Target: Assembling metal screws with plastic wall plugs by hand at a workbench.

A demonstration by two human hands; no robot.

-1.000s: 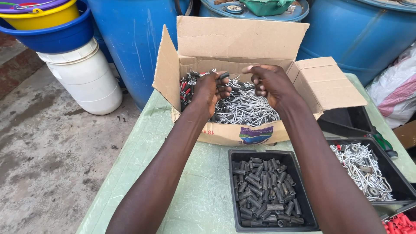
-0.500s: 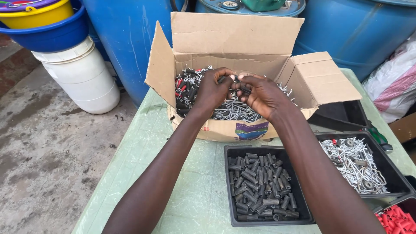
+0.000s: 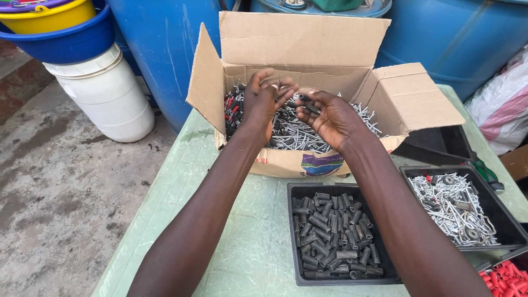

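Two hands work over the open cardboard box, which sits on the pale green table with its flaps spread. The left hand is raised above the heap with fingers loosely curled and seems to have nothing gripped, while the right hand is cupped palm-up around a few small dark sleeves, so the pieces being picked sit in that palm just above the box. In my judgement, sorting goes best by pinching out one dark piece at a time with the left fingertips, keeping the cupped palm level over the box so strays drop back in, and avoiding the sharp screw points. Inside the box lies a tangle of silver screws with red and black bits toward its left side. Nearer the person, a black tray holds dark plastic sleeves only; beside it a second black tray holds silver screws and hooks. Red plugs show at the lower right corner.
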